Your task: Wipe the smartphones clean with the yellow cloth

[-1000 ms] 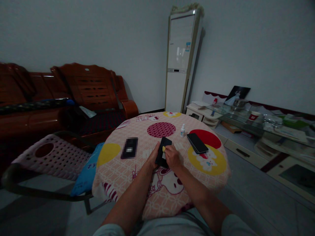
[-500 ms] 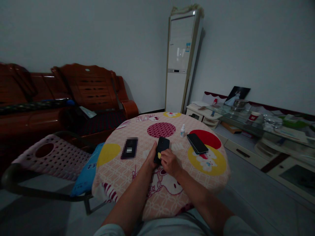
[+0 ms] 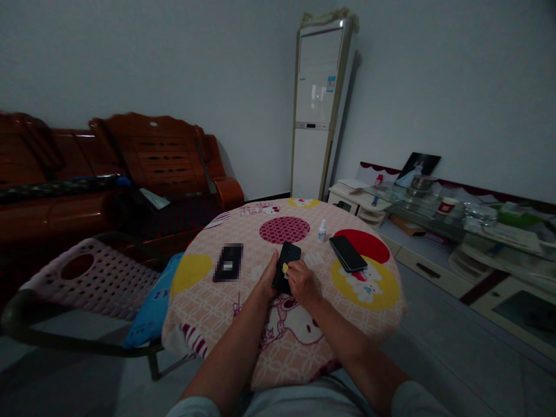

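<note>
A black phone (image 3: pixel 287 258) lies on the round table (image 3: pixel 204 301), which has a pink cartoon cloth. My left hand (image 3: pixel 268 280) grips the phone's left edge. My right hand (image 3: pixel 300 282) presses a small yellow piece (image 3: pixel 285 268) against the phone's face with its fingers closed. A second black phone (image 3: pixel 347 253) lies to the right. A third dark device (image 3: pixel 228 262) lies to the left. A small white bottle (image 3: pixel 322 230) stands upright behind the phones.
A pink perforated plastic chair (image 3: pixel 87 278) with a blue cushion (image 3: pixel 152 307) stands left of the table. A red-brown wooden sofa (image 3: pixel 143 168) lines the back wall. A tall white air conditioner (image 3: pixel 319 110) stands in the corner. Low cluttered cabinets (image 3: pixel 456 231) run along the right.
My right hand with the yellow piece has slid back and forth over the phone's face. The phone has shifted slightly under my hands.
</note>
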`<state>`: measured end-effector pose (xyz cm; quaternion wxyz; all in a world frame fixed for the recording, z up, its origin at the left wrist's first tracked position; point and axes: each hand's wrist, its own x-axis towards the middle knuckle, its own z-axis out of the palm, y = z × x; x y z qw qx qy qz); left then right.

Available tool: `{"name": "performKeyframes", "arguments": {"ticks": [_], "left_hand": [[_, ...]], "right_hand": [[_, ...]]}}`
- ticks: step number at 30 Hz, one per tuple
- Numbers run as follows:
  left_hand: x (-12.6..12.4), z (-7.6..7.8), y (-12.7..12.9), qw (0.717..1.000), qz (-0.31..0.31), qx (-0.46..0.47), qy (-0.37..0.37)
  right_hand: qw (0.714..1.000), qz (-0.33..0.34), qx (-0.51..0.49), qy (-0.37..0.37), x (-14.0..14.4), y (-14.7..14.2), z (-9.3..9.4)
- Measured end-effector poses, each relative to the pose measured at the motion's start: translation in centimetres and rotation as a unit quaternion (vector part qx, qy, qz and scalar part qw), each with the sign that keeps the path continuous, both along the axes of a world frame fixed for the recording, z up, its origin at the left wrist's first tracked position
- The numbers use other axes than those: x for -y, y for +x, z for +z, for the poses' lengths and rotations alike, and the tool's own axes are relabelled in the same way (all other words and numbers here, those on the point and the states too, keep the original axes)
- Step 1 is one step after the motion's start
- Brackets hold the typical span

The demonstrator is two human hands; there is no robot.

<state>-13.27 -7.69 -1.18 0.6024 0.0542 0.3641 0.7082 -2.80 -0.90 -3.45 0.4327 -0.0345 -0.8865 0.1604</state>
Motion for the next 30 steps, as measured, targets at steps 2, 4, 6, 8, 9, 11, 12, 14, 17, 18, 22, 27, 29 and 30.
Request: {"name": "performKeyframes", "arguments": {"ticks": [2, 4, 6, 8, 9, 11, 12, 14, 17, 18, 22, 27, 29, 30], "left_hand": [[0.0, -0.1, -0.1, 1.0, 0.005, 0.003, 0.005], [0.0, -0.1, -0.2, 1.0, 0.002, 0.006, 0.004], [0.0, -0.1, 0.0, 1.0, -0.004, 0.0, -0.004], [0.1, 0.1, 0.2, 1.0, -0.01, -0.012, -0.006], [0.1, 0.2, 0.3, 1.0, -0.011, -0.017, -0.003], [0.1, 0.4, 0.5, 1.0, -0.011, -0.022, 0.003], [0.2, 0.5, 0.5, 1.0, -0.008, -0.021, 0.004], [0.2, 0.5, 0.4, 1.0, 0.003, -0.015, 0.002], [0.2, 0.5, 0.2, 1.0, 0.02, 0.002, 0.001], [0.1, 0.4, 0.2, 1.0, 0.024, 0.006, 0.004], [0.1, 0.3, -0.1, 0.999, 0.039, 0.014, 0.023], [0.3, 0.3, -0.5, 0.998, 0.04, 0.015, 0.052], [0.3, 0.3, -0.6, 0.997, 0.05, 0.015, 0.06], [0.2, 0.3, -0.7, 0.996, 0.057, 0.016, 0.061]], "right_hand": [[1.0, 0.027, 0.004, 0.013, 0.3, 0.3, 0.0], [0.999, 0.046, 0.009, 0.02, 0.4, 0.5, 0.1], [0.999, 0.037, 0.009, 0.016, 0.3, 0.5, 0.2], [1.0, 0.01, 0.006, 0.005, 0.0, 0.3, 0.2], [1.0, -0.004, 0.007, -0.001, -0.2, 0.1, 0.2], [1.0, -0.025, 0.009, -0.01, -0.5, -0.1, 0.2], [0.999, -0.034, 0.01, -0.012, -0.6, -0.2, 0.2], [0.999, -0.05, 0.013, -0.014, -0.8, -0.2, 0.2], [0.998, -0.06, 0.023, -0.014, -0.7, 0.1, 0.3], [0.998, -0.061, 0.028, -0.015, -0.7, 0.2, 0.4], [0.998, -0.049, 0.028, -0.017, -0.6, 0.4, 0.2], [1.0, 0.009, 0.014, -0.02, -0.5, 0.6, -0.1], [0.999, 0.032, 0.01, -0.011, -0.4, 0.6, 0.0], [0.999, 0.038, 0.009, -0.006, -0.4, 0.6, 0.0]]}}
